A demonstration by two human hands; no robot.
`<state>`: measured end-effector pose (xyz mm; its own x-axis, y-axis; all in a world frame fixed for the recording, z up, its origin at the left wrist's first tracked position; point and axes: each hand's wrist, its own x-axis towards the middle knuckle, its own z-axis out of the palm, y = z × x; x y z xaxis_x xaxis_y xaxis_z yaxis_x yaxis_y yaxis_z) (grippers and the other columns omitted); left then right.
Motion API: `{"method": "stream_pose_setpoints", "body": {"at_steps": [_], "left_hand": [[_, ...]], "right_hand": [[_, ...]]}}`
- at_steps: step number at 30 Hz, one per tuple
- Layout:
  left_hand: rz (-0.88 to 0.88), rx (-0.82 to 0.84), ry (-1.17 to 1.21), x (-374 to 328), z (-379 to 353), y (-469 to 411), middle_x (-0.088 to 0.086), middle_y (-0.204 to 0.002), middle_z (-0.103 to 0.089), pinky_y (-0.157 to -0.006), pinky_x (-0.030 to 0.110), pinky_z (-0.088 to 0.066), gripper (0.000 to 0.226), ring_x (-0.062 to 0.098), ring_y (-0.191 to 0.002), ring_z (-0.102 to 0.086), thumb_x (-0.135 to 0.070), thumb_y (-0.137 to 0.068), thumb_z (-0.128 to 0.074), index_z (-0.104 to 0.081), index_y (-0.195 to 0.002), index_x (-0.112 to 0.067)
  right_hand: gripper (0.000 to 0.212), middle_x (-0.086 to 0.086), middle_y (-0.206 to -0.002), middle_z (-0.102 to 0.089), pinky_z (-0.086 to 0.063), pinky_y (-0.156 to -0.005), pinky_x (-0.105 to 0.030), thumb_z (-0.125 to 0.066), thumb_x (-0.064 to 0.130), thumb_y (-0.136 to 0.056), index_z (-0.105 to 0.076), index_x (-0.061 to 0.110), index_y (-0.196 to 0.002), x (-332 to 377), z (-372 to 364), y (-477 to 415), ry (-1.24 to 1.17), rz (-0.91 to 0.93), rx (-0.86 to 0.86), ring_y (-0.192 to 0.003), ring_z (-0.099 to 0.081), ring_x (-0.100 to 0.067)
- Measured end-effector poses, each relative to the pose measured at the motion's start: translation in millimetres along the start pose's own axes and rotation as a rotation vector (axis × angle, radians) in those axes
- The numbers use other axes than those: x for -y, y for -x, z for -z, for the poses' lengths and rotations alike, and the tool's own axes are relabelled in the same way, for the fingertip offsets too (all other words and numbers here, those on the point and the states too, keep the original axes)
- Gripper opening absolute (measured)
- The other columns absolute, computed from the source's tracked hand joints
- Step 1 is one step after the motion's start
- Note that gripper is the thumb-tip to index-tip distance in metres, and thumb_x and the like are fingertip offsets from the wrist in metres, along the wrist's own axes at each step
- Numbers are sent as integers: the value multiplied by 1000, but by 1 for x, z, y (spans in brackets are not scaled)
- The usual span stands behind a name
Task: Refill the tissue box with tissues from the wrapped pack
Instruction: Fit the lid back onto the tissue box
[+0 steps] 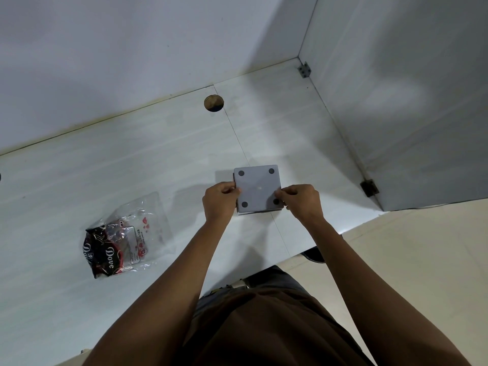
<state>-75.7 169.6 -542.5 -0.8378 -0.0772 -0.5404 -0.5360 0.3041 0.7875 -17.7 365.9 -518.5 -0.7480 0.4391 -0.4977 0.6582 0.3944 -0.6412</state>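
A square grey tissue box lies upside down on the white desk, its flat base with dark round feet at the corners facing up. My left hand pinches the box's left edge and my right hand pinches its right edge near the front corner. The clear plastic wrapper, printed black and red with "Dove", lies flat and crumpled on the desk to the left, apart from both hands. No tissues show inside it.
A round cable hole sits in the desk near the back wall. A grey partition closes off the right side, with metal brackets at its foot. The desk's front edge runs diagonally right of my right arm.
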Motion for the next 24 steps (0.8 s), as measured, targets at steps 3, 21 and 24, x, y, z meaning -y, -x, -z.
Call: {"method": "stream_pose_setpoints", "body": {"at_steps": [3,21,24], "left_hand": [[-4,-1,9,3,3,1,0,-87,-78,-73,42,-64,15,22,-81,-75,-14,-80,-73,-79,-93,-19],[93,-6,-89,0,2,-5,10,-81,-75,-70,47,-63,13,33,-74,-75,-19,-80,-76,-69,-71,-15],[67,-52,-205,-6,0,-12,9,-90,-75,-76,46,-62,32,30,-82,-73,-42,-77,-76,-69,-88,-13]], "right_hand": [[18,-8,-74,-76,-58,-66,-39,-74,29,-86,-80,15,-76,0,-2,2,12,3,12,-76,-71,-32],[26,-12,-70,-77,-64,-74,-43,-72,24,-85,-76,1,-75,-3,0,-10,4,-87,50,-68,-76,-28],[26,-11,-81,-78,-63,-79,-45,-73,32,-87,-77,6,-87,2,0,-22,23,-49,52,-76,-76,-29]]}}
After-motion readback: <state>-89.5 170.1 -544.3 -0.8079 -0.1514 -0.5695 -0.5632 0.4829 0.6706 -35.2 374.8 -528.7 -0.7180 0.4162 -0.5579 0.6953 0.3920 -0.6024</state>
